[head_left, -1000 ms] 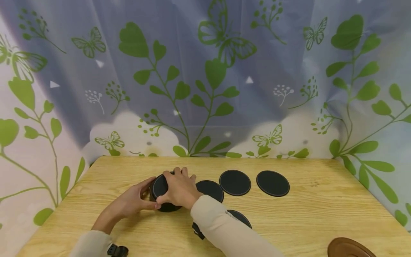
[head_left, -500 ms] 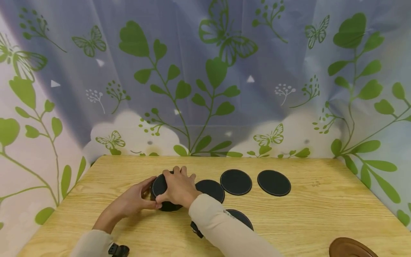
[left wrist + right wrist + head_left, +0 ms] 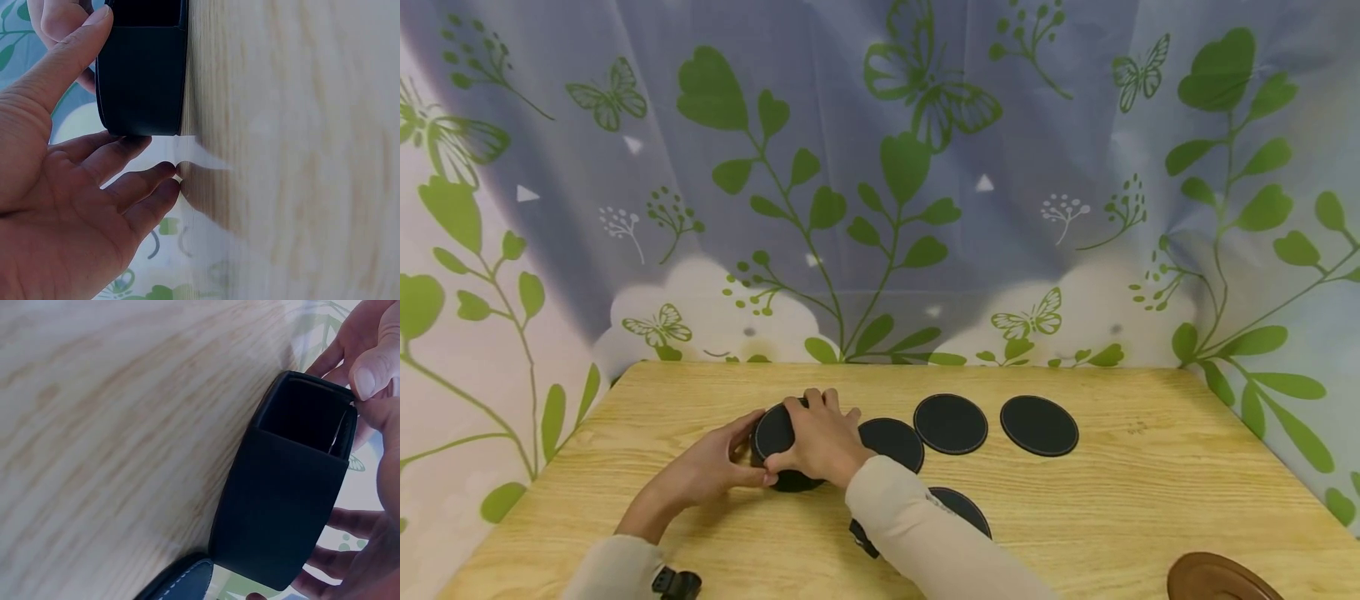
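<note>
A round black coaster holder [image 3: 775, 433] stands at the left of the table, with a dark slot in its front wall [image 3: 284, 500]. My left hand [image 3: 718, 462] holds its left side, thumb at the upper front edge and fingers on the outer wall. From above, my right hand [image 3: 820, 442] grips the top, fingers over the far rim and thumb at the front near the left thumb. In the right wrist view, a thin pale line shows inside the slot near the top; what it is I cannot tell. Black coasters [image 3: 951, 424] lie right of the hands, one [image 3: 891, 448] close to the holder.
Another coaster [image 3: 1039, 426] lies farther right, and one [image 3: 961, 508] is partly hidden by the right sleeve. A brown round object [image 3: 1217, 577] sits at the front right edge of the view. A patterned curtain [image 3: 865, 250] hangs behind the wooden table [image 3: 1112, 500].
</note>
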Demonstrator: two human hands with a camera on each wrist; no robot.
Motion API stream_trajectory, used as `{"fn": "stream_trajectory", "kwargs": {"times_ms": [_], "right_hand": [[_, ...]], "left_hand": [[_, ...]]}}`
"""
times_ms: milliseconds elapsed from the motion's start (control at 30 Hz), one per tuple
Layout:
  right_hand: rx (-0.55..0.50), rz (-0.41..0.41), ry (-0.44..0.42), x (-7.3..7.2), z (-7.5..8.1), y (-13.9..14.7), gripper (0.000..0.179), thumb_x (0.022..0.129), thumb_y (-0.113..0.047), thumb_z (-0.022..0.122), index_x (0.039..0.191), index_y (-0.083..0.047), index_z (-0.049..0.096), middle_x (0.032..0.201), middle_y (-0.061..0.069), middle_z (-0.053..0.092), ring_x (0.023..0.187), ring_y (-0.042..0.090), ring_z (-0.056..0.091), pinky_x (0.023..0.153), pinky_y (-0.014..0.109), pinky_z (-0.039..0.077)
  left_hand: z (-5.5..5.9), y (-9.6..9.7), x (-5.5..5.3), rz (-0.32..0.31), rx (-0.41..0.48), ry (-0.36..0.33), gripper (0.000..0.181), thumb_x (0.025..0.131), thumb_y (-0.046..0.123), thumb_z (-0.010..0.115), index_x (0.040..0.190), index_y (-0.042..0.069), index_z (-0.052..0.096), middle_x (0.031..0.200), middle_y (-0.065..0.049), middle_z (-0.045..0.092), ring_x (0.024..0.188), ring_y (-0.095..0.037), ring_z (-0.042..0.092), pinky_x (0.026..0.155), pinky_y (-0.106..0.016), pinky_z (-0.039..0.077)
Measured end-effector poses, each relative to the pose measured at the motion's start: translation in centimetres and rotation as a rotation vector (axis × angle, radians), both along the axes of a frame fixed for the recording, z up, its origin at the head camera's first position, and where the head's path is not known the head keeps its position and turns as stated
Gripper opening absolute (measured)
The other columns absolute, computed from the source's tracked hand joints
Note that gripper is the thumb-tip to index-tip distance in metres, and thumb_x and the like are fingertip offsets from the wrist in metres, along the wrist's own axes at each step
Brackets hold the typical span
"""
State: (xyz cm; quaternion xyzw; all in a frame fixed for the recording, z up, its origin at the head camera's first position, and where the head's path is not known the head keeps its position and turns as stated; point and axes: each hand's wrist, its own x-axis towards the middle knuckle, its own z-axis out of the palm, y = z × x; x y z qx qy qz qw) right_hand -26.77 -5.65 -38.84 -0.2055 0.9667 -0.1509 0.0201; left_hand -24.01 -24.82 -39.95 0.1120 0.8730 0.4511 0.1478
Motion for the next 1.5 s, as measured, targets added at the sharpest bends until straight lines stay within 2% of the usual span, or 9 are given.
{"fn": "stream_trajectory", "kwargs": {"times_ms": [167,367,767,1133,1267,1500], "right_hand": [[-0.034,0.01,-0.005,0.1,0.0,0.4,0.085,0.087,-0.059,0.081,0.157,-0.023,0.049,0.16,0.01,0.046,0.15,0.033,0.039,0.113,0.07,0.038],[-0.062,0.022,-0.018,0.2,-0.1,0.9,0.086,0.087,-0.058,0.081,0.158,-0.021,0.048,0.161,0.011,0.046,0.149,0.034,0.039,0.113,0.069,0.038],[-0.074,0.039,-0.075,-0.1,-0.5,1.3,0.089,0.09,-0.06,0.077,0.162,-0.021,0.042,0.169,0.008,0.035,0.154,0.035,0.036,0.116,0.071,0.034],[-0.053,0.035,-0.085,-0.1,-0.5,1.2,0.087,0.091,-0.059,0.076,0.163,-0.023,0.041,0.172,0.006,0.033,0.157,0.033,0.033,0.116,0.071,0.034],[-0.067,0.04,-0.095,-0.1,-0.5,1.3,0.088,0.091,-0.059,0.076,0.163,-0.022,0.04,0.172,0.007,0.032,0.159,0.034,0.031,0.117,0.072,0.034],[-0.101,0.048,-0.11,-0.2,0.0,2.4,0.087,0.093,-0.056,0.076,0.163,-0.02,0.04,0.172,0.009,0.032,0.158,0.037,0.031,0.116,0.073,0.033]], "left_hand": [[-0.1,0.0,-0.1,0.011,0.002,-0.009,0.112,0.088,0.033,0.087,0.167,0.0,0.016,0.171,-0.029,0.02,0.157,-0.05,0.022,0.118,-0.062,0.038],[-0.1,-0.1,-0.1,-0.007,-0.003,0.0,0.113,0.088,0.034,0.086,0.167,-0.002,0.014,0.17,-0.031,0.018,0.155,-0.053,0.023,0.117,-0.065,0.036],[-0.1,-0.1,0.0,-0.009,0.017,-0.006,0.114,0.087,0.037,0.087,0.167,0.0,0.015,0.171,-0.03,0.02,0.156,-0.052,0.023,0.117,-0.063,0.038],[0.0,-0.1,-0.2,-0.017,-0.026,0.019,0.113,0.089,0.035,0.086,0.167,-0.003,0.013,0.169,-0.032,0.02,0.155,-0.053,0.025,0.117,-0.065,0.037],[0.0,-0.2,-0.2,-0.021,-0.037,0.034,0.112,0.089,0.034,0.086,0.166,-0.004,0.013,0.168,-0.033,0.023,0.153,-0.054,0.028,0.116,-0.065,0.038],[-0.2,-0.1,-0.2,-0.011,-0.05,0.036,0.11,0.09,0.032,0.086,0.167,-0.003,0.016,0.169,-0.032,0.024,0.154,-0.054,0.026,0.114,-0.064,0.04]]}}
